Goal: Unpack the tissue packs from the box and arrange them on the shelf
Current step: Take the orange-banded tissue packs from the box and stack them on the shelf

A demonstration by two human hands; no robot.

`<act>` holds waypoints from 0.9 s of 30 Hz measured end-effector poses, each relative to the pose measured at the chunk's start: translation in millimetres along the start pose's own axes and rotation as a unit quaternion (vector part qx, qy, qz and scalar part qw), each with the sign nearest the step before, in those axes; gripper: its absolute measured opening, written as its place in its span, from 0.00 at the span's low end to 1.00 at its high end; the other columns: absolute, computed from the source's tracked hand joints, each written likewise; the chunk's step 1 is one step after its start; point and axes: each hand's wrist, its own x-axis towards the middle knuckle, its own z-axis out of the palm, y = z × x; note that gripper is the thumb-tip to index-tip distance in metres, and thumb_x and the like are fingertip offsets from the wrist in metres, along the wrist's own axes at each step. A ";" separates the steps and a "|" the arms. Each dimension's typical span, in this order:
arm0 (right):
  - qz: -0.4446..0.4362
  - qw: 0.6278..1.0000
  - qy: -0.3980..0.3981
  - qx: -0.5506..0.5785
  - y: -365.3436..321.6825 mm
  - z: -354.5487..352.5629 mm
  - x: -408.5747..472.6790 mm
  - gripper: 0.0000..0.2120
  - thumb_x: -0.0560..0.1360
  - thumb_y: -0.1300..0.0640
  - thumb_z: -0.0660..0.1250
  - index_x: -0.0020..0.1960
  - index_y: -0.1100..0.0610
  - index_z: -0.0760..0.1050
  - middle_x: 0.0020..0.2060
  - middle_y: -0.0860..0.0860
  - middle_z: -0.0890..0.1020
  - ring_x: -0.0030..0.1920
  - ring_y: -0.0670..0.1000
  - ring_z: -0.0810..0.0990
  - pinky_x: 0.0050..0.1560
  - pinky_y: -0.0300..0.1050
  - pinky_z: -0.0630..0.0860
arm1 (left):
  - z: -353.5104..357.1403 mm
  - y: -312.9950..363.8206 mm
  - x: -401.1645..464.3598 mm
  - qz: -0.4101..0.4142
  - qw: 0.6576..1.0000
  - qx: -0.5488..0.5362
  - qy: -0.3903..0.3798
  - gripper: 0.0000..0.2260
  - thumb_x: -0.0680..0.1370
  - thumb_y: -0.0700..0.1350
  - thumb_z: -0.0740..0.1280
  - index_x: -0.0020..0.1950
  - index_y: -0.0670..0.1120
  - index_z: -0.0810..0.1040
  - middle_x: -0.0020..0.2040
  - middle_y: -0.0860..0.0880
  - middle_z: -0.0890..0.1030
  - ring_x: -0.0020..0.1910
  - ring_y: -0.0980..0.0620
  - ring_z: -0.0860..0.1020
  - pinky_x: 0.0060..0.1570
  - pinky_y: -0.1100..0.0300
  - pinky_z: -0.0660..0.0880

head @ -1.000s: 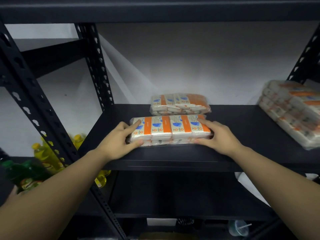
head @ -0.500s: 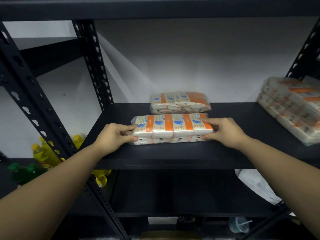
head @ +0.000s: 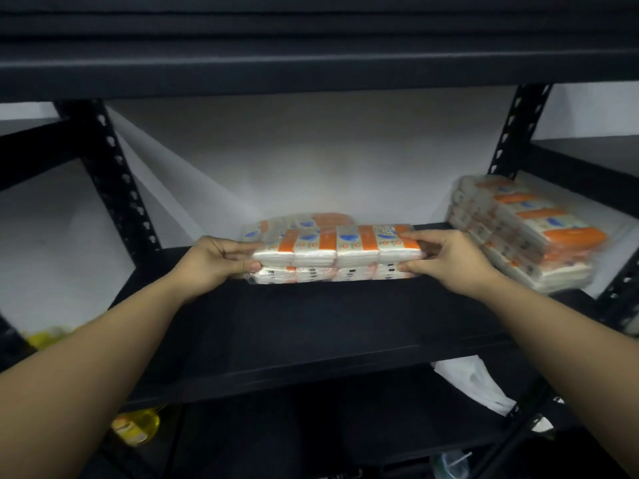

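A white and orange tissue pack point(head: 337, 254) lies on the black shelf point(head: 311, 326), pushed back against a second tissue pack point(head: 294, 221) behind it. My left hand point(head: 214, 261) grips the front pack's left end, thumb below and fingers on top. Its right end is gripped the same way by my right hand point(head: 449, 261). A stack of tissue packs point(head: 525, 233) sits at the shelf's right end. The box is not in view.
Black perforated uprights stand at the back left point(head: 117, 174) and back right point(head: 515, 133). Another shelf board point(head: 311, 63) hangs close overhead. Yellow bottles point(head: 138, 423) and a white bag point(head: 473, 382) lie lower down.
Both hands have slid the front tissue pack deeper onto the shelf until it meets the rear pack. The camera has dropped lower and closer to the shelf.
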 end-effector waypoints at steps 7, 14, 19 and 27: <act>0.020 0.991 0.126 0.032 33.4 -95.0 -28.7 0.30 0.62 0.53 0.84 0.63 0.53 0.83 0.49 0.47 0.88 0.51 0.50 0.87 0.59 0.55 0.83 | 88.8 39.9 95.0 0.029 0.994 -0.090 -0.055 0.21 0.72 0.36 0.75 0.65 0.42 0.82 0.58 0.44 0.86 0.57 0.46 0.85 0.56 0.58 0.82; 0.034 0.969 0.247 0.000 53.3 -158.3 -57.6 0.28 0.64 0.57 0.84 0.63 0.53 0.84 0.47 0.45 0.88 0.48 0.44 0.87 0.57 0.44 0.82 | 189.9 77.9 180.8 0.054 0.984 -0.157 -0.063 0.15 0.79 0.38 0.71 0.65 0.37 0.81 0.57 0.42 0.86 0.58 0.46 0.84 0.57 0.58 0.82; 0.035 0.947 0.320 -0.026 58.7 -173.0 -64.1 0.27 0.67 0.56 0.84 0.64 0.51 0.84 0.49 0.43 0.88 0.50 0.39 0.86 0.57 0.40 0.82 | 248.8 104.9 239.3 0.054 0.977 -0.203 -0.031 0.13 0.79 0.43 0.74 0.62 0.39 0.83 0.56 0.44 0.87 0.59 0.48 0.84 0.60 0.55 0.81; 0.054 0.908 0.400 -0.111 63.1 -176.7 -64.2 0.25 0.70 0.52 0.81 0.66 0.48 0.82 0.49 0.41 0.85 0.48 0.32 0.81 0.52 0.24 0.74 | 329.9 140.4 302.6 0.072 0.979 -0.190 0.014 0.06 0.79 0.41 0.73 0.56 0.44 0.85 0.51 0.48 0.86 0.54 0.50 0.85 0.55 0.59 0.82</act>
